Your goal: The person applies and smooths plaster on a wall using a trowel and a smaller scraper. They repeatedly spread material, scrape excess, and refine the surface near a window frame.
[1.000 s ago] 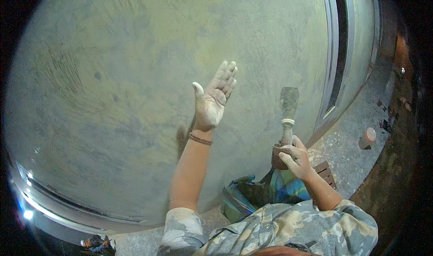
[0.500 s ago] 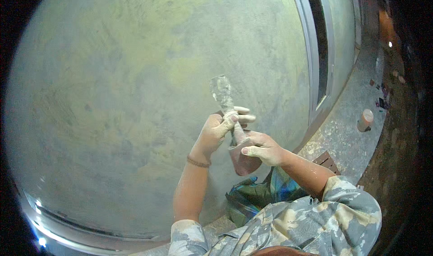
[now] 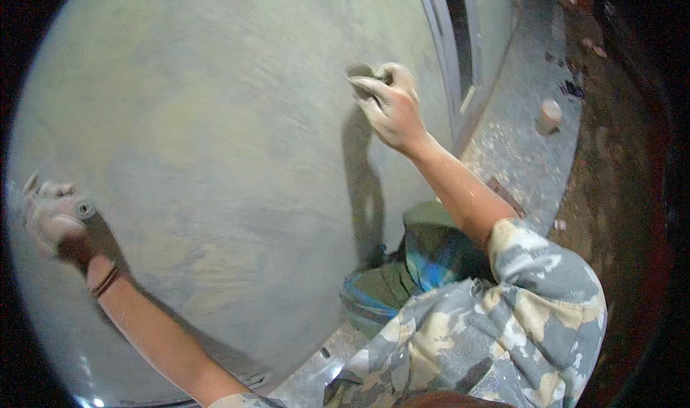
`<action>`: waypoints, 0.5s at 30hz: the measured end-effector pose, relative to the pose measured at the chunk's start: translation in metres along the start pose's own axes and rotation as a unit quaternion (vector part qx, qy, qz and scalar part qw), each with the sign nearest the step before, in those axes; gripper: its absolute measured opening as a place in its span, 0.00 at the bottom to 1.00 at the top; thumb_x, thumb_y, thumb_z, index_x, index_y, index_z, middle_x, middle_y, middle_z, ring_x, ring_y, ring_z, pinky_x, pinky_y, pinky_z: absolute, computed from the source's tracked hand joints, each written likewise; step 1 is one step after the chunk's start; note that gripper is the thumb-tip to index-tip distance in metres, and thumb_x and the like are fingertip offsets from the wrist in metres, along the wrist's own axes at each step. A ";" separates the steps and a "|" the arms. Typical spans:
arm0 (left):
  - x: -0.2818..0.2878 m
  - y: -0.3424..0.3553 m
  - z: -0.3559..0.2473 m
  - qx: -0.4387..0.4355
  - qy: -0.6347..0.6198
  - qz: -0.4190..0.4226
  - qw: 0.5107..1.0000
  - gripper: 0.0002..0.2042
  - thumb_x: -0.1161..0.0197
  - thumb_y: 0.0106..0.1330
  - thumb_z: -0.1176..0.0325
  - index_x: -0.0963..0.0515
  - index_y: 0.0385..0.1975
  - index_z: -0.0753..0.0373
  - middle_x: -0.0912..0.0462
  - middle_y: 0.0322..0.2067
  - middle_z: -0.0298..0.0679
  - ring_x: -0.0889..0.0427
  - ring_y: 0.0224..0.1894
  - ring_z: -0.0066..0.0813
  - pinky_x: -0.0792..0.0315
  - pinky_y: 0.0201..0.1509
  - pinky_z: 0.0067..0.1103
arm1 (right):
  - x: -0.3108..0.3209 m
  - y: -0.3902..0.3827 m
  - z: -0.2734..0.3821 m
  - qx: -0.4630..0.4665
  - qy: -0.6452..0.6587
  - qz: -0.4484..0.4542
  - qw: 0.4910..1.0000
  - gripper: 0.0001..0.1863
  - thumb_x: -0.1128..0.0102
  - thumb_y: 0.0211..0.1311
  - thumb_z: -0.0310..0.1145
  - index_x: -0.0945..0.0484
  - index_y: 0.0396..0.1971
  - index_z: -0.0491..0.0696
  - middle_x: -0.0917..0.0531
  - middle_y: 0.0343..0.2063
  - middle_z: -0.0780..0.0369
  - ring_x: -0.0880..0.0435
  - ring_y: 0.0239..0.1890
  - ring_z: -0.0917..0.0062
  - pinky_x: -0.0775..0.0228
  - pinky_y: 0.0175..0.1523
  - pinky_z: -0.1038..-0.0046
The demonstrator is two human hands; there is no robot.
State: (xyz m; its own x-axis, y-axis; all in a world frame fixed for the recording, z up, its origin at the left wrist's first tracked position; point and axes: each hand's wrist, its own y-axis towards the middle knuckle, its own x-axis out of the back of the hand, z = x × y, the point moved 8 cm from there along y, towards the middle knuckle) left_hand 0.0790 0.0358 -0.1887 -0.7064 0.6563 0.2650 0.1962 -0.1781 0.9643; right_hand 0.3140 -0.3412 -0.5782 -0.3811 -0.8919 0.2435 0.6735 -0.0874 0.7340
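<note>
My left hand (image 3: 56, 221), dusted white, is at the far left of the green-grey plastered wall (image 3: 230, 135), closed on the putty knife; the round end of its handle (image 3: 85, 209) shows, but most of the blade is hidden. My right hand (image 3: 394, 112), also powdery, is raised near the middle of the wall with its fingers bent around a thin curved pad (image 3: 359, 71), possibly an abrasive sheet, at the wall surface. Its shadow falls below it.
A framed dark opening (image 3: 458, 42) is at the upper right. On the concrete ledge (image 3: 517, 149) stand a pinkish bucket (image 3: 549, 118) and small dark items (image 3: 571, 88). Beyond is a brown ground strip (image 3: 604, 192). Green-blue cloth (image 3: 424, 250) shows below my right arm.
My hands have separated: my left, open a second ago, has gone far left with the putty knife; my right has risen with the curved pad. The view has shifted.
</note>
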 end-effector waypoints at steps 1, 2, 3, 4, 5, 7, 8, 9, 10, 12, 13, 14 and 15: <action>0.014 -0.001 0.021 0.099 -0.092 -0.052 0.989 0.19 0.43 0.73 0.58 0.25 0.52 0.69 0.25 0.31 0.39 0.24 0.34 0.34 0.25 0.47 0.32 | -0.007 0.000 -0.004 -0.004 0.007 0.015 1.000 0.19 0.34 0.57 0.31 0.13 0.51 0.52 0.23 0.42 0.56 0.23 0.50 0.62 0.27 0.56 0.62; 0.021 -0.003 0.032 0.136 -0.143 -0.065 0.978 0.19 0.43 0.71 0.58 0.25 0.51 0.69 0.24 0.33 0.41 0.24 0.37 0.36 0.26 0.50 0.33 | -0.010 0.000 -0.002 0.023 0.017 0.003 1.000 0.13 0.33 0.68 0.34 0.12 0.49 0.48 0.23 0.39 0.58 0.23 0.42 0.68 0.27 0.49 0.66; 0.026 0.001 0.035 0.140 -0.165 -0.060 0.974 0.20 0.45 0.70 0.57 0.25 0.51 0.68 0.24 0.37 0.41 0.24 0.41 0.36 0.28 0.53 0.34 | -0.017 -0.002 -0.006 0.008 0.034 0.017 0.999 0.13 0.34 0.69 0.34 0.12 0.49 0.48 0.22 0.40 0.57 0.20 0.41 0.67 0.25 0.49 0.65; 0.041 -0.002 0.038 0.136 -0.139 -0.115 0.974 0.20 0.45 0.69 0.57 0.25 0.51 0.67 0.23 0.38 0.42 0.24 0.44 0.37 0.29 0.55 0.35 | -0.024 -0.004 -0.009 -0.007 0.045 0.033 0.998 0.13 0.35 0.69 0.33 0.13 0.50 0.48 0.21 0.42 0.56 0.19 0.44 0.66 0.24 0.51 0.65; 0.041 0.003 0.042 0.150 -0.119 -0.085 0.978 0.21 0.46 0.68 0.56 0.25 0.51 0.67 0.23 0.40 0.43 0.25 0.46 0.38 0.29 0.56 0.36 | -0.023 -0.007 -0.004 0.028 0.066 0.001 0.997 0.14 0.35 0.69 0.32 0.13 0.51 0.48 0.20 0.44 0.55 0.17 0.47 0.64 0.23 0.54 0.64; 0.058 0.000 0.038 0.146 0.003 -0.122 0.982 0.21 0.46 0.68 0.56 0.26 0.52 0.67 0.23 0.39 0.43 0.25 0.45 0.38 0.30 0.56 0.36 | -0.031 -0.013 -0.007 0.007 0.070 -0.015 0.997 0.18 0.35 0.62 0.28 0.14 0.53 0.50 0.21 0.51 0.50 0.19 0.55 0.56 0.24 0.60 0.60; 0.061 -0.002 0.037 0.152 -0.029 -0.134 0.979 0.21 0.46 0.69 0.56 0.26 0.52 0.67 0.23 0.39 0.43 0.25 0.44 0.38 0.29 0.55 0.36 | -0.030 -0.017 -0.002 0.035 0.078 -0.053 0.995 0.21 0.36 0.59 0.26 0.15 0.54 0.50 0.21 0.55 0.48 0.20 0.59 0.53 0.25 0.63 0.58; 0.056 -0.004 0.034 0.146 -0.077 -0.120 0.979 0.20 0.47 0.72 0.56 0.26 0.51 0.68 0.23 0.36 0.43 0.24 0.40 0.37 0.28 0.52 0.34 | -0.036 -0.019 -0.005 0.008 0.092 -0.050 0.994 0.22 0.36 0.59 0.26 0.16 0.55 0.50 0.22 0.57 0.46 0.22 0.62 0.51 0.26 0.65 0.57; 0.052 -0.005 0.029 0.141 -0.105 -0.118 0.977 0.19 0.48 0.73 0.57 0.26 0.51 0.69 0.23 0.35 0.42 0.24 0.38 0.36 0.27 0.50 0.33 | -0.038 -0.022 -0.005 0.007 0.107 -0.063 0.992 0.23 0.35 0.59 0.26 0.17 0.57 0.51 0.23 0.60 0.45 0.23 0.64 0.49 0.28 0.67 0.57; 0.038 -0.007 0.016 0.138 -0.143 -0.122 0.972 0.20 0.48 0.75 0.57 0.27 0.52 0.70 0.23 0.33 0.42 0.24 0.35 0.35 0.27 0.48 0.31 | -0.046 -0.024 -0.002 0.018 0.103 -0.064 0.992 0.31 0.37 0.55 0.24 0.21 0.64 0.52 0.27 0.67 0.41 0.31 0.71 0.43 0.35 0.74 0.53; 0.029 -0.007 0.007 0.123 -0.122 -0.125 0.977 0.21 0.49 0.75 0.57 0.27 0.53 0.72 0.24 0.32 0.42 0.25 0.34 0.34 0.27 0.47 0.31 | -0.047 -0.024 -0.003 0.019 0.108 -0.078 0.991 0.33 0.38 0.54 0.24 0.21 0.65 0.52 0.27 0.67 0.41 0.31 0.71 0.42 0.37 0.74 0.52; 0.021 -0.006 -0.005 0.098 -0.085 -0.123 0.984 0.22 0.49 0.76 0.57 0.27 0.54 0.73 0.24 0.31 0.42 0.25 0.34 0.33 0.27 0.46 0.30 | -0.049 -0.022 -0.003 0.022 0.105 -0.082 0.991 0.35 0.39 0.52 0.23 0.22 0.65 0.52 0.28 0.68 0.41 0.32 0.72 0.42 0.38 0.75 0.51; 0.011 -0.007 -0.014 0.094 -0.080 -0.133 0.983 0.23 0.49 0.76 0.57 0.27 0.55 0.75 0.24 0.30 0.42 0.25 0.33 0.32 0.27 0.45 0.29 | -0.050 -0.020 -0.004 0.019 0.104 -0.087 0.991 0.36 0.40 0.51 0.23 0.22 0.66 0.53 0.28 0.68 0.41 0.33 0.72 0.41 0.40 0.76 0.50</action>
State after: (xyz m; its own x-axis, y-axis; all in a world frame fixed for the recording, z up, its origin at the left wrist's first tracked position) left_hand 0.0608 0.0342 -0.1925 -0.6368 0.7709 -0.0148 0.1516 0.1440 0.9779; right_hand 0.3224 -0.2970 -0.6076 -0.3479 -0.9373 -0.0222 0.5838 -0.2351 0.7771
